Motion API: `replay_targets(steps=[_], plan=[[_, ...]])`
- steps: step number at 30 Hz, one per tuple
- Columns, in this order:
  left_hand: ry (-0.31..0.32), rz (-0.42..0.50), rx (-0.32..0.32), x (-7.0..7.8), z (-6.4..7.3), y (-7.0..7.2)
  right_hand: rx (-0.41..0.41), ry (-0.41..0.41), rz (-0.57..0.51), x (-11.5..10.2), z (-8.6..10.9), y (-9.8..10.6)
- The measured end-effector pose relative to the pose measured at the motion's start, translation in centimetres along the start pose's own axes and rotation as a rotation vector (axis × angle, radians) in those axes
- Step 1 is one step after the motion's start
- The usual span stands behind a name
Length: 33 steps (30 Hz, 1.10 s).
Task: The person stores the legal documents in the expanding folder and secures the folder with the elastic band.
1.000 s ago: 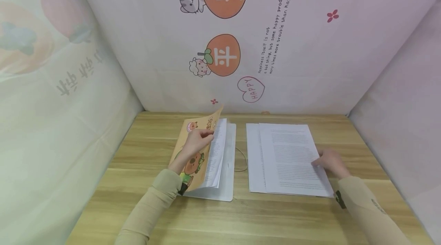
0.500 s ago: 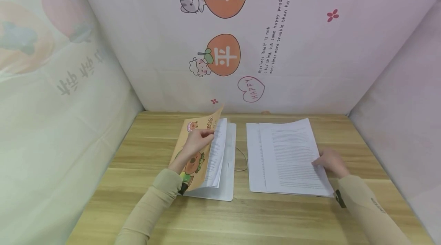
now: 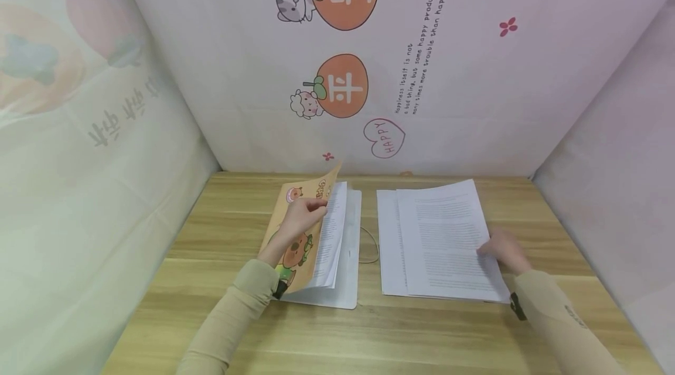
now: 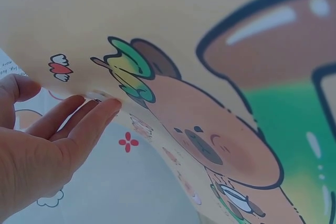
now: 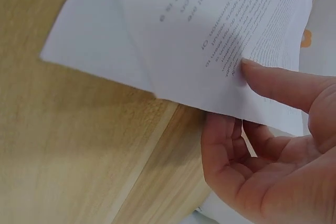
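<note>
My left hand (image 3: 299, 220) pinches the free edge of an orange cartoon folder cover (image 3: 300, 246) and holds it raised at a slant. In the left wrist view, the thumb and fingers sit at the edge of that cover (image 4: 173, 103). Printed sheets (image 3: 329, 240) show inside the folder, above its white back panel (image 3: 349, 263). To the right lies a stack of printed paper (image 3: 443, 240). My right hand (image 3: 507, 252) grips its right edge, thumb on top and fingers underneath. In the right wrist view, the paper (image 5: 210, 40) bends up from the wooden table at that edge.
A thin elastic loop (image 3: 375, 246) lies on the wooden table (image 3: 369, 340) between folder and stack. White printed cloth (image 3: 448, 70) stands behind the table, with more cloth on the left (image 3: 105, 187) and right (image 3: 617, 129).
The right edge of the paper stack has risen, its far right corner lifting up in my right hand. My left hand and the folder cover have stayed in place.
</note>
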<state>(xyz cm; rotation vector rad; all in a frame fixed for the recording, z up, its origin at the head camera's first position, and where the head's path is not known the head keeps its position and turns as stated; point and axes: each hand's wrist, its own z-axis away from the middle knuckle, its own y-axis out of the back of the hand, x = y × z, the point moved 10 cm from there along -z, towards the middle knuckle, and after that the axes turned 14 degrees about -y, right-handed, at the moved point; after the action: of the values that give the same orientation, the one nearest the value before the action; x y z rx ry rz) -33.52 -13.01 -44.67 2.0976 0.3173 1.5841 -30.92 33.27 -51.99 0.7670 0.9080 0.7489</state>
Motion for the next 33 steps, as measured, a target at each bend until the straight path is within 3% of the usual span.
replay_targets(steps=[33], plan=[[0.018,-0.008,-0.002,-0.08,-0.07,0.19,0.007,0.02,-0.042,0.69,0.22,0.64]])
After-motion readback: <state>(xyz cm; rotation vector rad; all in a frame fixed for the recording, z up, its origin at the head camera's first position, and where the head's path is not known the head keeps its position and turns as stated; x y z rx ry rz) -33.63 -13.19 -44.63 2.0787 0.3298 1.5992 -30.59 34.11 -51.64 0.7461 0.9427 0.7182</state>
